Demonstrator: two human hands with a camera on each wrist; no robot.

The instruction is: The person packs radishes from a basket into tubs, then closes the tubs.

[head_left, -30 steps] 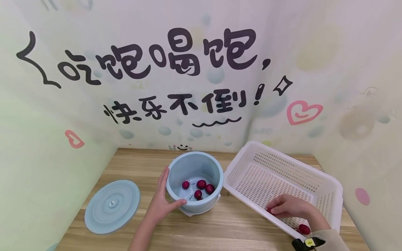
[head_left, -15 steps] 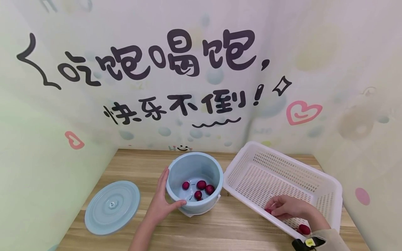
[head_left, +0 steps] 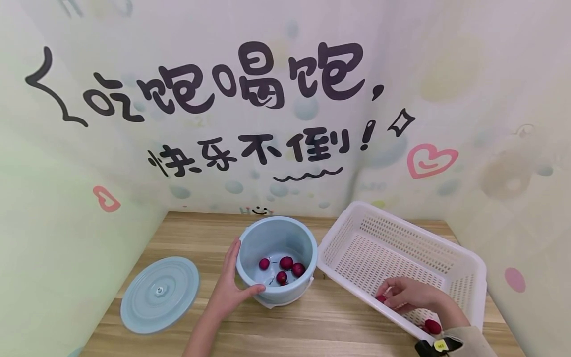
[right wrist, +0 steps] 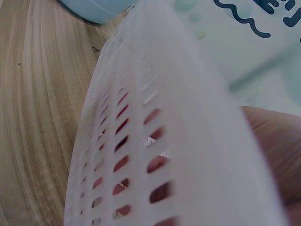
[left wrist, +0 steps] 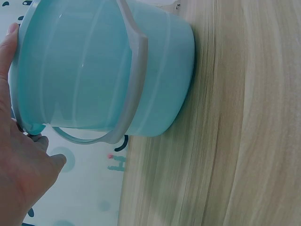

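Observation:
My left hand (head_left: pixel 231 287) holds the light-blue bucket (head_left: pixel 285 295) by its rim, thumb at the front and fingers along the left side. In the left wrist view the same bucket (left wrist: pixel 94 66) shows its side and grey handle. Several small red radishes (head_left: pixel 286 263) lie on its bottom. Inside the white slotted basket (head_left: pixel 477 282), my right hand (head_left: pixel 412 293) pinches another radish (head_left: pixel 381 299) near the front wall. A further radish (head_left: pixel 431 326) lies in the basket's near corner, below my wrist. In the right wrist view the basket wall (right wrist: pixel 155 75) hides most of that hand.
A round light-blue lid (head_left: pixel 159 295) lies flat on the wooden table (head_left: pixel 330 322), left of my left arm. The basket's left corner stands close to the bucket. Printed wall sheets (head_left: pixel 285 124) enclose the table at the back and sides.
My right fingers have shifted very slightly, and the radish between them shows a little more. The left hand, bucket, lid and basket stay in place.

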